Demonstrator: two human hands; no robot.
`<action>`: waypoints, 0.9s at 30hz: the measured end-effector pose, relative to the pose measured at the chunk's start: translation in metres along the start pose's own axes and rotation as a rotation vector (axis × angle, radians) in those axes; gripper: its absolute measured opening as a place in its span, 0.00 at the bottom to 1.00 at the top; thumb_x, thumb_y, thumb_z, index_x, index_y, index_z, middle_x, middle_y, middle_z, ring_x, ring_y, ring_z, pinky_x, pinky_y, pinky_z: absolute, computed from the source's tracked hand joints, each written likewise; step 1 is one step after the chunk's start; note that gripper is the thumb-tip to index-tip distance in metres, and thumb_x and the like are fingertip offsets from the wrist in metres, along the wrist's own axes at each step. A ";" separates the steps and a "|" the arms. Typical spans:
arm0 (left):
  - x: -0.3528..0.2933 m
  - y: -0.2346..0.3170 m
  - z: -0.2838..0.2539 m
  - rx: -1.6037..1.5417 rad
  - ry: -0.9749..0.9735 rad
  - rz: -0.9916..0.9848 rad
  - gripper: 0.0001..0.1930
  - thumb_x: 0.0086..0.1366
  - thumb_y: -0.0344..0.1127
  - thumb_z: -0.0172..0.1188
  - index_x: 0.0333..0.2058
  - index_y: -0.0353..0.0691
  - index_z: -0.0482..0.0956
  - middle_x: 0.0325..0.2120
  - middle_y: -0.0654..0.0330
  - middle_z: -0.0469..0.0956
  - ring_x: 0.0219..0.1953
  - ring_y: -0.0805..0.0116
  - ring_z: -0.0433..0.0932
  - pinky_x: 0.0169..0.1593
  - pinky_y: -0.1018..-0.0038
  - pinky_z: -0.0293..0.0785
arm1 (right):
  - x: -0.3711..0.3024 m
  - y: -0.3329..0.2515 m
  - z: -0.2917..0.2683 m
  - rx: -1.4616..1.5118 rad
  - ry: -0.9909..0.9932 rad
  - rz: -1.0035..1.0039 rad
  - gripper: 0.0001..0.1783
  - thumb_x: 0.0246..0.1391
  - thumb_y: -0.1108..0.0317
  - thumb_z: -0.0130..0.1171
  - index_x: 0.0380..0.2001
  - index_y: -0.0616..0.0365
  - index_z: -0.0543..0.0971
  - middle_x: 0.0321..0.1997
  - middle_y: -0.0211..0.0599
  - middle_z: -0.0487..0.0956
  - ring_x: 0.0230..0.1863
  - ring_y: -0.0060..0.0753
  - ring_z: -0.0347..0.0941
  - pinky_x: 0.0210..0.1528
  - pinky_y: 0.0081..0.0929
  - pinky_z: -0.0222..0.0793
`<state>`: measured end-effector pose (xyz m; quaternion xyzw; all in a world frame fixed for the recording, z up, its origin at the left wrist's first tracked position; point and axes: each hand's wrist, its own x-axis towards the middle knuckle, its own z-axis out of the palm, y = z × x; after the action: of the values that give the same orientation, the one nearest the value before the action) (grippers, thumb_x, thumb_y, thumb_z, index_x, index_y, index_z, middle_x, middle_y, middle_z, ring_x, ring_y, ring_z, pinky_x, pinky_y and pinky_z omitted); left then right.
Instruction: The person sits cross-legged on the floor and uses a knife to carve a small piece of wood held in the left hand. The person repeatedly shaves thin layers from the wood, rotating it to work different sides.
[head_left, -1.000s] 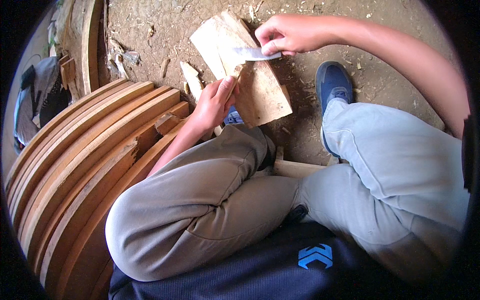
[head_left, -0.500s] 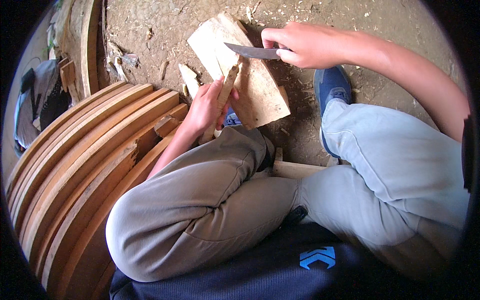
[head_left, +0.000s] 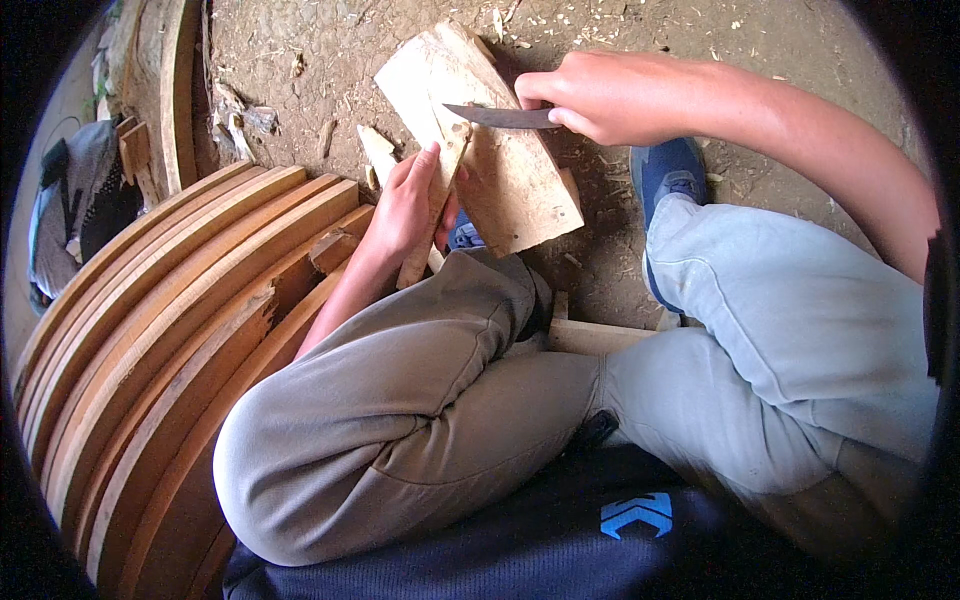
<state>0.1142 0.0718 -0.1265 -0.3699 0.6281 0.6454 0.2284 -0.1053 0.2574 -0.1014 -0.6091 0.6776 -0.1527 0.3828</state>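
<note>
My left hand (head_left: 408, 205) is closed around a narrow stick of wood (head_left: 448, 165), which slants upward from near my left knee. The stick's upper end lies over a thick, pale wooden block (head_left: 510, 180). In my right hand (head_left: 590, 100) is a knife (head_left: 505, 117) with a dark, pointed blade; its handle is mostly hidden by my fingers. The blade points left and lies across or just above the stick's upper end; whether it touches the wood I cannot tell.
Several curved planks (head_left: 190, 290) are stacked at my left. A split wood piece (head_left: 378, 152) lies beside the block. Shavings litter the dirt floor (head_left: 400, 40). My right shoe (head_left: 668, 170) is near the block, and dark cloth (head_left: 90, 185) lies at far left.
My right hand has moved slightly left and down, bringing the knife to the stick's upper end. The stick has tilted and shifted a little in my left hand.
</note>
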 end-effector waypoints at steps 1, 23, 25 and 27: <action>-0.001 0.001 0.000 -0.011 -0.003 -0.006 0.28 0.78 0.54 0.33 0.42 0.35 0.74 0.12 0.60 0.68 0.07 0.70 0.62 0.10 0.75 0.60 | 0.000 0.000 0.001 -0.006 -0.004 0.015 0.08 0.63 0.71 0.52 0.44 0.58 0.73 0.27 0.48 0.78 0.32 0.51 0.79 0.35 0.48 0.70; -0.011 0.010 0.006 -0.156 -0.090 -0.062 0.22 0.77 0.53 0.42 0.42 0.37 0.67 0.21 0.61 0.70 0.12 0.72 0.70 0.14 0.76 0.67 | -0.007 0.002 0.010 0.155 0.036 0.160 0.09 0.64 0.71 0.53 0.45 0.59 0.76 0.27 0.52 0.79 0.34 0.51 0.79 0.37 0.47 0.68; -0.010 0.009 0.006 -0.099 -0.129 -0.069 0.20 0.76 0.52 0.46 0.41 0.38 0.67 0.21 0.61 0.70 0.13 0.72 0.70 0.14 0.76 0.67 | -0.008 0.003 0.009 0.185 0.026 0.175 0.10 0.64 0.70 0.53 0.46 0.59 0.76 0.28 0.52 0.79 0.34 0.50 0.79 0.38 0.46 0.69; -0.007 0.008 0.005 -0.021 -0.176 -0.060 0.19 0.75 0.51 0.49 0.40 0.39 0.66 0.22 0.62 0.70 0.13 0.72 0.70 0.14 0.76 0.67 | -0.007 0.008 0.018 0.214 0.174 0.078 0.10 0.64 0.70 0.52 0.45 0.60 0.76 0.30 0.51 0.80 0.33 0.47 0.78 0.38 0.45 0.69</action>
<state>0.1118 0.0769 -0.1163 -0.3328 0.5874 0.6749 0.2977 -0.0980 0.2700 -0.1165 -0.5223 0.7114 -0.2612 0.3910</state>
